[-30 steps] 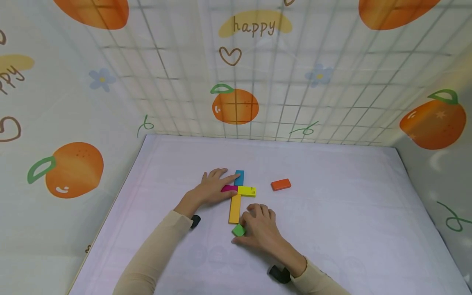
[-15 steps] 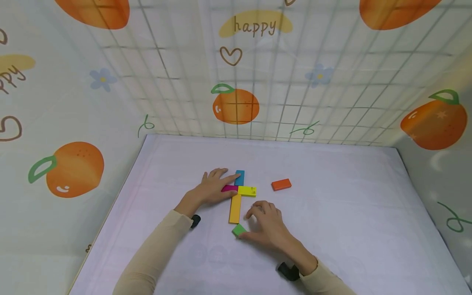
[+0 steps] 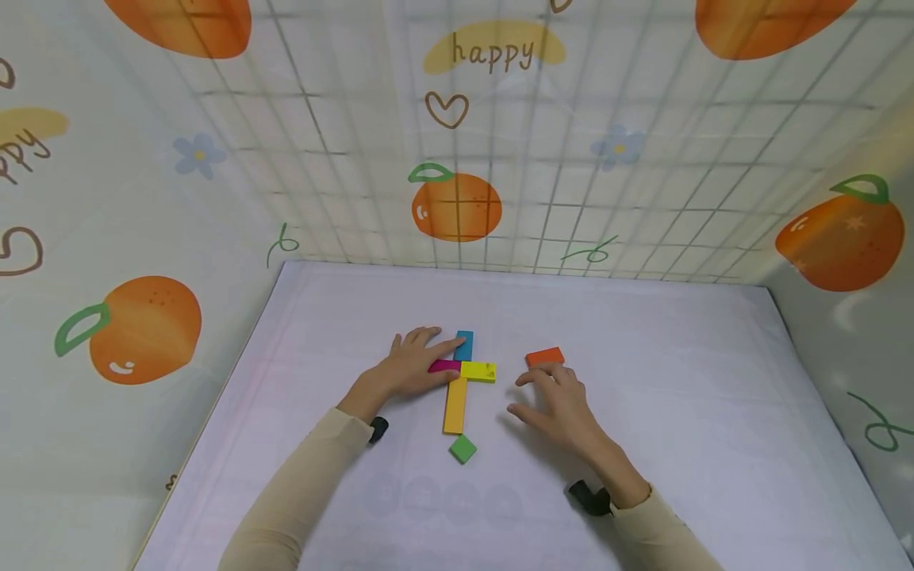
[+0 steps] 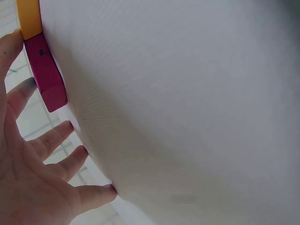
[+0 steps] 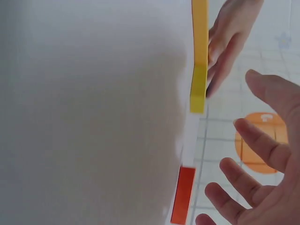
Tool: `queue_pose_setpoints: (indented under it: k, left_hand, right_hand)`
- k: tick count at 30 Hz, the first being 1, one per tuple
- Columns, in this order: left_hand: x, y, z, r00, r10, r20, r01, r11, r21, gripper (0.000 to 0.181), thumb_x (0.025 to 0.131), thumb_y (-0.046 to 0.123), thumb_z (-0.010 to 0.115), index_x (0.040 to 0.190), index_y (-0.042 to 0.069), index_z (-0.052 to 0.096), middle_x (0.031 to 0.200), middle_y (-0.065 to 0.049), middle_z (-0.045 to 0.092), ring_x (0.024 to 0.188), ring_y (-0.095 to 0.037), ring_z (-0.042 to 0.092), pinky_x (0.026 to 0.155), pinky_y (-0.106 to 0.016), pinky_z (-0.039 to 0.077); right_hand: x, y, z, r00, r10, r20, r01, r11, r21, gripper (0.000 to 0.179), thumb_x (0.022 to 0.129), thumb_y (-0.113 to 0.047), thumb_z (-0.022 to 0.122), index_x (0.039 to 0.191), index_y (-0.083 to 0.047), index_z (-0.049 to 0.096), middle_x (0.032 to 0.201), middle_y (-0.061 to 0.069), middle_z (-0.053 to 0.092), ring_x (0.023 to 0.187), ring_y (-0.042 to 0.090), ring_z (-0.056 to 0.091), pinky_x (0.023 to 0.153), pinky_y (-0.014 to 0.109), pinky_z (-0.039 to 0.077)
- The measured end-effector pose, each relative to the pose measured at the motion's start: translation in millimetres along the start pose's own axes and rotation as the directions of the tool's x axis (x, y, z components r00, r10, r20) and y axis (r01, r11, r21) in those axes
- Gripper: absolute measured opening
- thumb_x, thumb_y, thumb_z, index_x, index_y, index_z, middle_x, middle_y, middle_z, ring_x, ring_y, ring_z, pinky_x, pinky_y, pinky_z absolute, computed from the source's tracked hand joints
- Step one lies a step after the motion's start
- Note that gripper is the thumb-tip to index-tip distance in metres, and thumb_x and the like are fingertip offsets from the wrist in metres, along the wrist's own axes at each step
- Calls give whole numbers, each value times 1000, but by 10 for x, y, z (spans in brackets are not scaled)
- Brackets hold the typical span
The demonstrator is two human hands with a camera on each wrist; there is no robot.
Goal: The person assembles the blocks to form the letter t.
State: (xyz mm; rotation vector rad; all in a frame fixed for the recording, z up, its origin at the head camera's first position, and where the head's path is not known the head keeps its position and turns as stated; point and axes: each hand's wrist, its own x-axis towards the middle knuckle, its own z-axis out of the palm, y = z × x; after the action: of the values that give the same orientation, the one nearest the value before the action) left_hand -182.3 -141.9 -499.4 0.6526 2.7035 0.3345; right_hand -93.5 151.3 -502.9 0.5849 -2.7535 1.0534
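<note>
My left hand (image 3: 412,365) lies spread with its index fingertip on the blue block (image 3: 464,346) and its thumb at the corner where the magenta block (image 4: 46,75) meets the orange-yellow block (image 3: 455,406). A yellow block (image 3: 478,372) extends rightward from that joint. Below the long orange-yellow block lies a green block (image 3: 462,449), turned like a diamond. My right hand (image 3: 564,404) hovers with loosely bent fingers and holds nothing. Its fingertips overlap the near edge of the red-orange block (image 3: 545,357) in the head view; the right wrist view shows that red-orange block (image 5: 183,195) beyond the fingers.
All the blocks lie on a white-covered table (image 3: 678,381). A patterned cloth with printed oranges (image 3: 457,208) and grid lines rises behind the table and along both sides. Dark wrist cameras (image 3: 591,498) hang beneath the wrists.
My right hand has let go of the green block and moved up and right to the red-orange block. The green block stays below the orange-yellow one. My left hand has not moved.
</note>
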Motion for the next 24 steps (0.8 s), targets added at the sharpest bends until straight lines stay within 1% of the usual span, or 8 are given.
queue_pose_setpoints:
  k: [4, 9, 14, 16, 20, 24]
  left_hand:
    - [2, 1, 4, 1000, 0, 2, 0, 1000, -5, 70, 95, 63, 54, 157, 45, 27, 163, -7, 22, 147, -35, 16, 113, -69, 9]
    - [6, -1, 6, 1000, 2, -2, -2, 1000, -13, 70, 94, 63, 55, 157, 45, 28, 163, -8, 23, 147, -35, 17, 113, -70, 9]
    - [-1, -5, 4, 1000, 5, -7, -5, 1000, -8, 70, 94, 63, 55, 157, 45, 27, 163, -7, 23, 147, -35, 17, 113, -70, 9]
    - [-6, -3, -1, 1000, 7, -8, -7, 1000, -11, 70, 94, 63, 54, 157, 45, 28, 163, -8, 23, 147, -35, 17, 113, -70, 9]
    - [-17, -1, -12, 1000, 11, -5, -11, 1000, -18, 70, 95, 63, 54, 157, 45, 28, 163, -8, 23, 147, -35, 17, 112, -70, 9]
    - [-24, 0, -25, 1000, 13, -6, -14, 1000, -24, 70, 95, 62, 55, 157, 45, 28, 162, -9, 23, 147, -36, 17, 112, -70, 9]
  right_hand:
    - [22, 90, -43, 1000, 17, -26, -17, 1000, -4, 37, 79, -27, 87, 107, -12, 70, 115, 8, 58, 107, 34, 50, 87, 55, 38]
    - [64, 192, -100, 998, 57, -39, -57, 998, 4, 33, 81, -23, 86, 108, -13, 70, 116, 9, 58, 110, 36, 49, 88, 56, 36]
    - [156, 310, -159, 998, 49, -44, -49, 999, 16, 29, 82, -18, 85, 108, -14, 72, 118, 6, 62, 114, 32, 48, 90, 57, 34]
    - [202, 356, -185, 998, 50, -41, -50, 999, 19, 29, 82, -17, 84, 108, -13, 72, 117, 7, 63, 114, 32, 48, 91, 57, 34]
    - [289, 449, -225, 997, 77, -26, -77, 997, 7, 31, 82, -17, 84, 109, -9, 72, 119, 15, 59, 114, 38, 48, 90, 60, 36]
    - [369, 555, -249, 997, 75, 8, -75, 997, 37, 32, 82, -14, 84, 111, -7, 71, 119, 17, 61, 116, 39, 47, 90, 59, 39]
